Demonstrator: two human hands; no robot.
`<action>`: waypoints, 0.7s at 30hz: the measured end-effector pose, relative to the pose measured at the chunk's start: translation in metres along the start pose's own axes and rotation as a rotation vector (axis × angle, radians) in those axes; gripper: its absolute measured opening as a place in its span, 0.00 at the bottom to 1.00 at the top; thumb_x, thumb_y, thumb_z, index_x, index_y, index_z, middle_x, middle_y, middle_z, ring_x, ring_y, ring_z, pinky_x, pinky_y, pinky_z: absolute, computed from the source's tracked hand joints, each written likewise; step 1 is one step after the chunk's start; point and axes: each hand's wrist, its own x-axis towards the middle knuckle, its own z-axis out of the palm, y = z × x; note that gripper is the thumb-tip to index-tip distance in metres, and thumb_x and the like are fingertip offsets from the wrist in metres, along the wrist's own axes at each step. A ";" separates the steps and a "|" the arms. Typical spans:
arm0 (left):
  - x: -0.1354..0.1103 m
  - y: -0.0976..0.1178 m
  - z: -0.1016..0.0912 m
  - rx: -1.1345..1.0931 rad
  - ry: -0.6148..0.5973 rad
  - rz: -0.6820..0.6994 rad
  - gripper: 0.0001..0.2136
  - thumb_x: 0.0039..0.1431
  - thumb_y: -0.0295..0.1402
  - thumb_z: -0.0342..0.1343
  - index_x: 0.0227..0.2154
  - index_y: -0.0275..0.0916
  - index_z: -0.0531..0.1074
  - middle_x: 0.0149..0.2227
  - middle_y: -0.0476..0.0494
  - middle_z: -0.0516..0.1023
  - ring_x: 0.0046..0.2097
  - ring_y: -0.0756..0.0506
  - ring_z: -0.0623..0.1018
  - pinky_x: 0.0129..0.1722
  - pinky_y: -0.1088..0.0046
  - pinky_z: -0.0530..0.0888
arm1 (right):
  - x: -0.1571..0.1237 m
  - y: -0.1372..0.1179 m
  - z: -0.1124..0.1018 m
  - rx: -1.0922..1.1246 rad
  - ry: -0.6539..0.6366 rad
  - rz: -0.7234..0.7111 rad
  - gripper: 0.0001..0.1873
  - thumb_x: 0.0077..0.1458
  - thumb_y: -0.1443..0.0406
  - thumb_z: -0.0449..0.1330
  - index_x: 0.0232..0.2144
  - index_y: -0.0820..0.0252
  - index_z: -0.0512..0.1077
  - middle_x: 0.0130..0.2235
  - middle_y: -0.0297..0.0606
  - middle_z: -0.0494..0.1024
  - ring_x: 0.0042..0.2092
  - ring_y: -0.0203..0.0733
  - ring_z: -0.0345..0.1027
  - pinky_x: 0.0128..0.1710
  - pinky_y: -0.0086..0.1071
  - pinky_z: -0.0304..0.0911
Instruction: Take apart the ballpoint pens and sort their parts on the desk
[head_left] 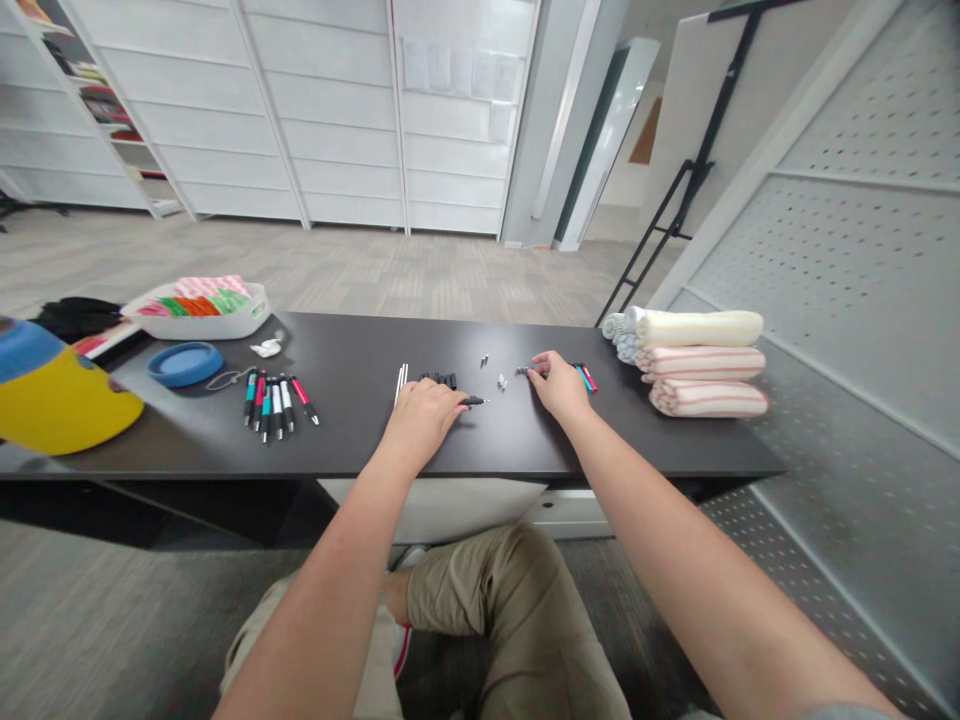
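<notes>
Black and slender, a pen piece (474, 401) juts from the fingers of the left hand (424, 412), which is closed in a pinch around its rear part. Its long axis runs almost level from left to right, with the tip aimed at 3 o'clock, towards the right hand's side. The visible part is dark and narrows to a thin, paler point; the rest is covered by the fingers. A shadow shows beneath it on the dark worktop (352, 350).

At about 2 o'clock from the tip, the right hand (556, 385) has its fingers bent down at a row of small silver parts (521, 371); I cannot tell whether it grips one. Between the hands, tiny whitish pieces (502, 381) lie near the tip at 1 o'clock, and small metal bits (484, 360) lie further off at 12.

Just beyond the left hand stand out black grips (448, 380) at 1 o'clock and slim white rods (401, 382) at 11. Red and teal barrels (586, 377) lie beside the right hand at 3 o'clock. Well apart, at 9 o'clock from the left hand, is a bunch of pens (275, 405) with coloured and white bodies.
</notes>
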 end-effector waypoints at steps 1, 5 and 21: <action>0.000 0.000 0.000 -0.001 0.001 -0.002 0.11 0.71 0.39 0.55 0.48 0.45 0.80 0.44 0.42 0.83 0.48 0.40 0.77 0.48 0.59 0.67 | 0.000 -0.001 0.000 0.002 0.004 -0.004 0.12 0.60 0.64 0.65 0.47 0.55 0.73 0.39 0.36 0.84 0.40 0.43 0.76 0.40 0.35 0.63; 0.000 0.000 0.000 -0.001 0.007 -0.001 0.11 0.71 0.39 0.56 0.48 0.44 0.80 0.44 0.42 0.84 0.48 0.40 0.77 0.49 0.60 0.67 | -0.001 0.001 0.002 0.008 0.007 -0.032 0.11 0.60 0.65 0.64 0.46 0.55 0.73 0.41 0.36 0.83 0.39 0.43 0.75 0.40 0.35 0.64; 0.001 0.003 -0.004 -0.031 -0.029 0.031 0.11 0.72 0.37 0.55 0.50 0.44 0.78 0.46 0.42 0.83 0.50 0.40 0.76 0.52 0.59 0.66 | -0.060 -0.056 -0.012 0.081 -0.225 -0.478 0.17 0.72 0.55 0.50 0.49 0.55 0.74 0.43 0.41 0.82 0.44 0.46 0.74 0.44 0.35 0.64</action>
